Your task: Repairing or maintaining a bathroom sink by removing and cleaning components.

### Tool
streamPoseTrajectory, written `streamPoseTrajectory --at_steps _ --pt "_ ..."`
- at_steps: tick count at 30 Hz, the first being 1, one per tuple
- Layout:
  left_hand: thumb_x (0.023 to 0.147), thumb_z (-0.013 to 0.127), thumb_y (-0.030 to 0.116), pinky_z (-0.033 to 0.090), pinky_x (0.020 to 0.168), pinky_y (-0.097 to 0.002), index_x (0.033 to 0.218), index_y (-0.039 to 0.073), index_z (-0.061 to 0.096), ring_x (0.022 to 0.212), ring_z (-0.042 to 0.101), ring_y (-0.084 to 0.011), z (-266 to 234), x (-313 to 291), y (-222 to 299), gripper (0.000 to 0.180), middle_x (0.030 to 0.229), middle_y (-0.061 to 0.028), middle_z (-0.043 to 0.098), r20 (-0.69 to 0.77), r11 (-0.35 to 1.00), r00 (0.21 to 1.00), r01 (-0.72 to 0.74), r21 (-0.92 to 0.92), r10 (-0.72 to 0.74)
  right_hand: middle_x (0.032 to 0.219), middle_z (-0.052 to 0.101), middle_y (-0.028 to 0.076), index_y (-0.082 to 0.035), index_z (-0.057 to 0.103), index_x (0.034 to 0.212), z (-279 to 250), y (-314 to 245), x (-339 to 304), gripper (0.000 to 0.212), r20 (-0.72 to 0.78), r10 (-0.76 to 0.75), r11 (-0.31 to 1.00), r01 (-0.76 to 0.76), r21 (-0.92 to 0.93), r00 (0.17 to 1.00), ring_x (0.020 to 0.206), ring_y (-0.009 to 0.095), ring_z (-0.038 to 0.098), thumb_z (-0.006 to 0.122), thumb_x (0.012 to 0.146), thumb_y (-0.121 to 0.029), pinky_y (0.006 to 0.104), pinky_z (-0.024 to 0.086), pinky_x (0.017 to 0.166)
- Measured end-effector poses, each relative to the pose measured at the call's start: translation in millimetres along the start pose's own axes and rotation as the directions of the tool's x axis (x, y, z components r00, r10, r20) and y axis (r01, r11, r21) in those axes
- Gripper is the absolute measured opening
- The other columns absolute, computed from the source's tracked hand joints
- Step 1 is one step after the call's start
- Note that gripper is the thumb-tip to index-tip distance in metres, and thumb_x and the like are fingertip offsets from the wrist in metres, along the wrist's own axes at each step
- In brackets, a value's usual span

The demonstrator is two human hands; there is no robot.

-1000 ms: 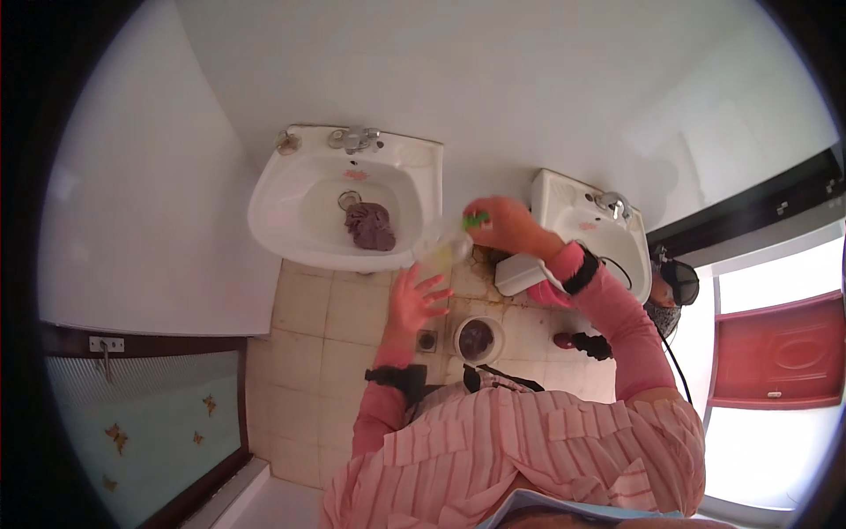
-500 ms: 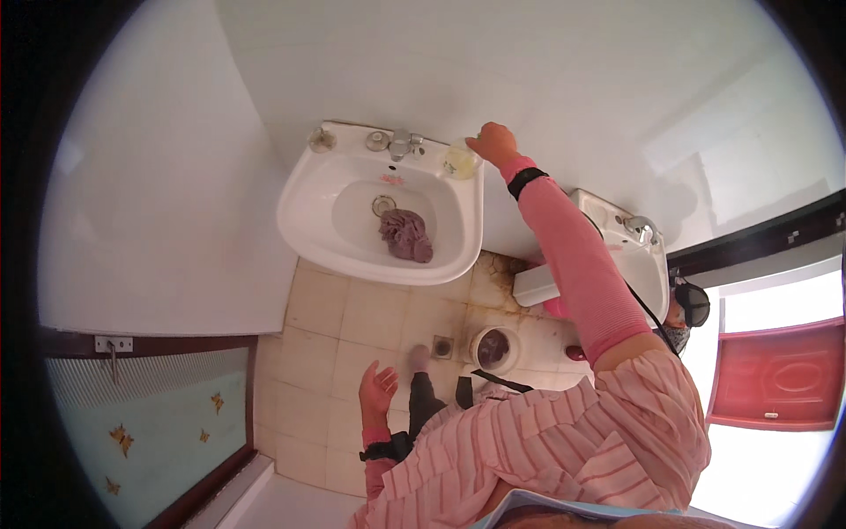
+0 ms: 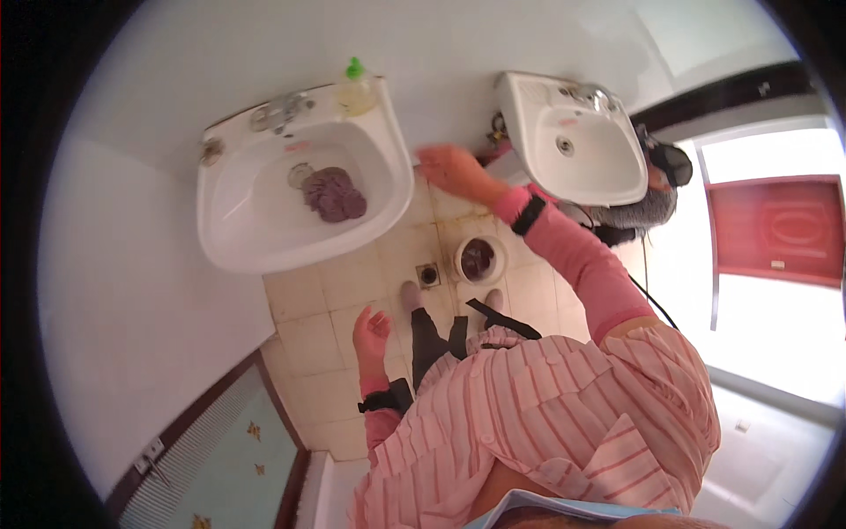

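Note:
A crumpled purple cloth (image 3: 335,195) lies in the left white sink (image 3: 256,251), beside its drain. On that sink's back right corner stands a clear bottle (image 3: 356,97) of pale yellow liquid with a green top. My right hand (image 3: 460,175) hangs in the air just right of the sink's rim, apart from the bottle; motion smears its fingers. Low by my side, my left hand (image 3: 371,339) is empty, its fingers loosely bent and apart.
A white bucket (image 3: 499,262) with dark purple contents stands on the tiled floor by a floor drain (image 3: 427,275). To the right is a second sink (image 3: 608,167), with another person (image 3: 648,212) beside it. A tap (image 3: 284,112) rises behind the left sink.
My right hand has come away from the bottle, moving down toward me; the bottle stays on the sink corner. The view has shifted right. My left hand stays low and empty.

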State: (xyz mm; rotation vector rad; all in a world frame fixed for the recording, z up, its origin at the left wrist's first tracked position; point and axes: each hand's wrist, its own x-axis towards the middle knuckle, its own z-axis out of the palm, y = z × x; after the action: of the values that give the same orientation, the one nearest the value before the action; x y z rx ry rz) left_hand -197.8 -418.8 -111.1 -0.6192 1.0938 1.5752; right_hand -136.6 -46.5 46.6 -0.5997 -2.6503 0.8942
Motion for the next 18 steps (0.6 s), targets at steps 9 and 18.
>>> streamPoseTrajectory --at_steps 9,18 --pt "0.08 0.058 0.025 0.047 0.055 -0.03 0.104 0.011 0.053 0.065 0.059 -0.0214 37 25 -22 0.027 0.081 -0.01 0.061 -0.082 0.915 0.988 0.155 0.373 -0.134 0.08 0.062 0.016 -0.001 0.058 0.098 71 133 -378 0.032 0.088 0.9 0.416 -0.901 0.121 0.428 0.062 0.022 0.06 0.057 0.076 -0.024 0.0332 0.05 0.058" --pt "0.085 0.052 0.022 0.047 0.056 -0.0296 0.109 0.009 0.049 0.07 0.058 -0.0178 102 1 -116 0.027 0.085 -0.0089 0.059 -0.116 0.549 0.976 0.201 0.811 -0.185 0.07 0.057 0.007 -0.003 0.058 0.099 158 181 -503 0.026 0.357 0.934 -0.271 -0.718 0.642 -0.034 0.053 0.015 0.053 0.055 0.08 -0.021 0.0271 0.044 0.042"
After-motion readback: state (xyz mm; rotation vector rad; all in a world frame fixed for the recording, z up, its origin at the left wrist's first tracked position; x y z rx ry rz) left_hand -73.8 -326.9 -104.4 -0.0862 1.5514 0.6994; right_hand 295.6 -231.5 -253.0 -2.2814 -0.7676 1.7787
